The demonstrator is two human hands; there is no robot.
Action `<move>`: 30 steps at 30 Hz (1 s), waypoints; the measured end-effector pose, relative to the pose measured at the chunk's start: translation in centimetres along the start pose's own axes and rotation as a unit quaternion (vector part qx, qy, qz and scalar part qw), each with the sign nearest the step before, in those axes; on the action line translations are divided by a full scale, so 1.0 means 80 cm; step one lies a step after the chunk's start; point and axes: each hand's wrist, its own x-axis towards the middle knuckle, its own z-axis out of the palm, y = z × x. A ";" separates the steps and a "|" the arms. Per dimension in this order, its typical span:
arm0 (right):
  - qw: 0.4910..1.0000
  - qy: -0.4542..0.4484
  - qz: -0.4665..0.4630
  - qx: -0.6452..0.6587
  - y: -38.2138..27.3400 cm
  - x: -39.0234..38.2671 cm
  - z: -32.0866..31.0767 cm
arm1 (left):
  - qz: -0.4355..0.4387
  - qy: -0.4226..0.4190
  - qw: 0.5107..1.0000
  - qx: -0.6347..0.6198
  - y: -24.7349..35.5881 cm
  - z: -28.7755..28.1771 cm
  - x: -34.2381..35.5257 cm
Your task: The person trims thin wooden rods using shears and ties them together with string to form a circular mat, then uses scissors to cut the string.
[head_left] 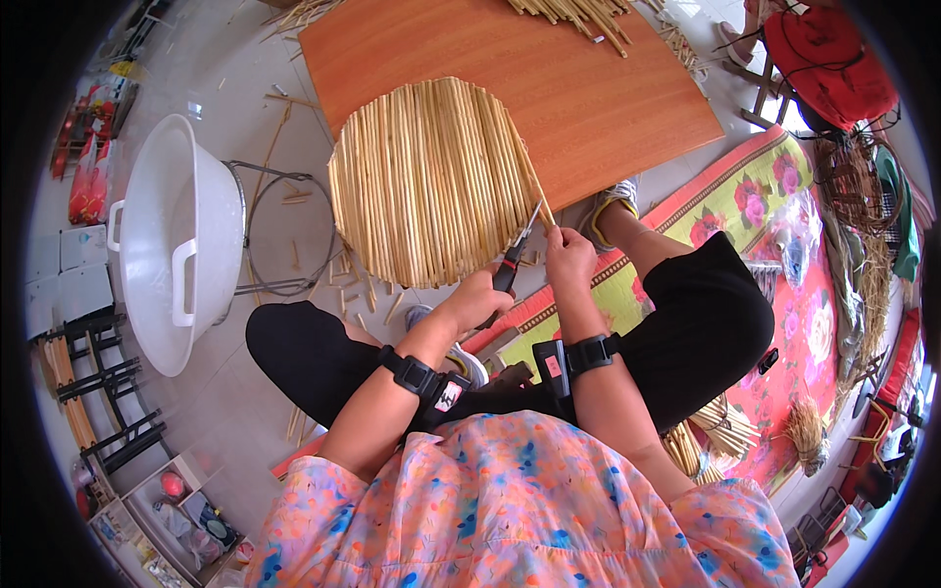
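A rounded mat of straw-coloured stalks (431,181), laid side by side, rests partly on the orange-brown board and juts over its near edge. My left hand (478,300) is wrapped round the dark, red-trimmed handles of a pair of hand shears (508,267). The shears' metal blades point up at the mat's right edge, close to a stalk there. Just right of the blades, my right hand (570,259) is closed in a pinch on the lower end of that thin stalk (540,192), which runs along the mat's edge. Whether the blades grip the stalk is too small to tell.
The wooden board (608,108) carries loose stalks (578,18) at its far edge. A large white basin (176,245) stands left, beside a wire ring stand (286,235). Cut stalk pieces lie on the floor. A flowered mat (706,216) and stalk bundles (723,427) are at right.
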 end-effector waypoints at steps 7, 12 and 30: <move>1.000 -0.007 0.002 -0.001 -0.003 -0.003 0.000 | 0.008 0.019 1.000 -0.005 0.007 -0.003 0.016; 1.000 -0.011 0.005 -0.005 -0.002 -0.004 -0.001 | 0.002 0.014 0.996 -0.091 0.009 0.002 0.012; 0.999 -0.019 0.022 -0.016 -0.004 -0.006 -0.003 | 0.012 0.021 0.999 0.032 0.012 -0.005 0.014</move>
